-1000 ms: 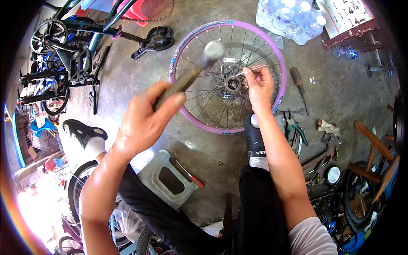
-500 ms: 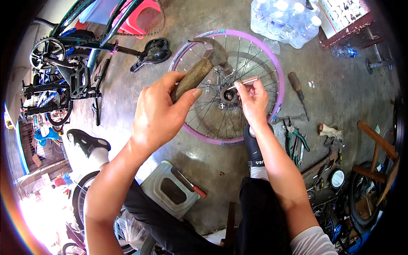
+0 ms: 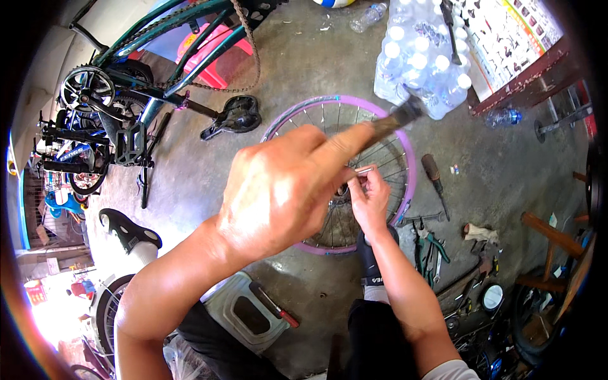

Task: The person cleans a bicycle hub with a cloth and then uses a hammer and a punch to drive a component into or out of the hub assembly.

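My left hand (image 3: 272, 190) is closed around the wooden handle of a hammer (image 3: 400, 118), raised close to the camera. The hammer points up and to the right, and its head is smeared by motion. Beyond it a spoked bicycle wheel (image 3: 410, 171) with a purple rim lies flat on the floor. My right hand (image 3: 371, 201) pinches a thin metal rod (image 3: 365, 171) near the wheel's hub. The left hand covers much of the hub and spokes, so I cannot tell whether the rod touches the hub.
Right of the wheel lie a screwdriver (image 3: 434, 180), a wrench (image 3: 425, 218) and green-handled pliers (image 3: 428, 244). A pack of water bottles (image 3: 411, 69) stands beyond. At left are a bicycle frame (image 3: 152, 107) and saddle (image 3: 237, 117). A grey stool (image 3: 231, 304) holds a red-handled screwdriver (image 3: 286, 316).
My left hand has risen toward the camera and turned, swinging the hammer to the right. The right hand still pinches the rod by the hub. The view has tilted up slightly.
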`<state>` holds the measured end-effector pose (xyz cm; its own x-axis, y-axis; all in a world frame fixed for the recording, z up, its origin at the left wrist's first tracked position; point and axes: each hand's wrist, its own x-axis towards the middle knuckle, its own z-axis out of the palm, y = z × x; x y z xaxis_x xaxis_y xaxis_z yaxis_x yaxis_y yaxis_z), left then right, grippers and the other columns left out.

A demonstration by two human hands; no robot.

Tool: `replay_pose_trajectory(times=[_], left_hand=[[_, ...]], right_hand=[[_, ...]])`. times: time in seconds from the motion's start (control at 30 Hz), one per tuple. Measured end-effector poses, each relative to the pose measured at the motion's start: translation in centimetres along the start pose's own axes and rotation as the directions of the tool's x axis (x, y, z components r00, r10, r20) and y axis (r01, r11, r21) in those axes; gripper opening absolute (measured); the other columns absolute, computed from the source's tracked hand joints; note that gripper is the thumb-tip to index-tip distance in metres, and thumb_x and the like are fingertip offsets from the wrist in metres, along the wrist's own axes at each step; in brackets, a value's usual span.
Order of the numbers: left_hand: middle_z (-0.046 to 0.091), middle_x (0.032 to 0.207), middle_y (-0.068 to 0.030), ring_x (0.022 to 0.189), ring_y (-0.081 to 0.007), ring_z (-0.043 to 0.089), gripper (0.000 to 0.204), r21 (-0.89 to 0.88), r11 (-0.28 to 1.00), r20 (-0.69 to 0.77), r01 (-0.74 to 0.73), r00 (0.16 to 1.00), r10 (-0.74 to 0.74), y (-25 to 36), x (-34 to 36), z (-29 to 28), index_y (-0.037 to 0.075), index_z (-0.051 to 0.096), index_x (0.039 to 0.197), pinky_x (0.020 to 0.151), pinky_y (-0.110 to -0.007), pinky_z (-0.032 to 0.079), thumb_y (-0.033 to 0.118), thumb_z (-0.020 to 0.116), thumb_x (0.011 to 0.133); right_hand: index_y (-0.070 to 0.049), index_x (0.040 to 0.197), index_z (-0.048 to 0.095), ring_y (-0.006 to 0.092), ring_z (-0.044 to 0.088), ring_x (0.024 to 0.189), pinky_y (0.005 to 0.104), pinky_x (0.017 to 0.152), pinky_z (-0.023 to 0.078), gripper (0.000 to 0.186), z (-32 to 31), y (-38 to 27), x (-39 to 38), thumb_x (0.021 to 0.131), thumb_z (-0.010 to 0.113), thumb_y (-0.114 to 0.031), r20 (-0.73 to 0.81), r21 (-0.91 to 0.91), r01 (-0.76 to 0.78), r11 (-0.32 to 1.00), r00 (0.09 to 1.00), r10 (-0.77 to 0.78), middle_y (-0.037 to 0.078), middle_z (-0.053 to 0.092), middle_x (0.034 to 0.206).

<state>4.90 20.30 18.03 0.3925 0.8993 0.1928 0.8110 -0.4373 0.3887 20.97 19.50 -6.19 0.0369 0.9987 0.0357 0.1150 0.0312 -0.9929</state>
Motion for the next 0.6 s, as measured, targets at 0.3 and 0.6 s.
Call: replay_pose_trajectory(times=[0.3,0.6], left_hand=[[0.059,0.076,-0.0064,0.064,-0.0278,0.066,0.046,0.216,0.966,0.26,-0.139,0.962,0.08,-1.5,-0.5,1.4,0.018,0.068,0.135,0.051,-0.043,0.049,0.023,0.074,0.09],[0.06,0.077,-0.0062,0.065,-0.0284,0.067,0.051,0.18,0.968,0.299,-0.177,0.947,0.118,-1.5,-0.6,0.4,0.018,0.067,0.136,0.051,-0.042,0.052,0.013,0.07,0.086]], right_hand=[[-0.001,0.096,0.064,0.0126,0.06,0.067,0.0306,0.066,0.05,0.012,0.3,0.8,-0.1,0.095,0.075,-0.006,0.008,0.038,0.054,0.998,0.998,-0.054,0.005,0.065,0.077],[0.001,0.095,0.067,0.0176,0.064,0.074,0.0338,0.07,0.053,0.012,0.0,0.6,0.2,0.093,0.075,-0.008,0.022,-0.155,-0.055,0.986,0.998,0.059,0.008,0.067,0.081]])
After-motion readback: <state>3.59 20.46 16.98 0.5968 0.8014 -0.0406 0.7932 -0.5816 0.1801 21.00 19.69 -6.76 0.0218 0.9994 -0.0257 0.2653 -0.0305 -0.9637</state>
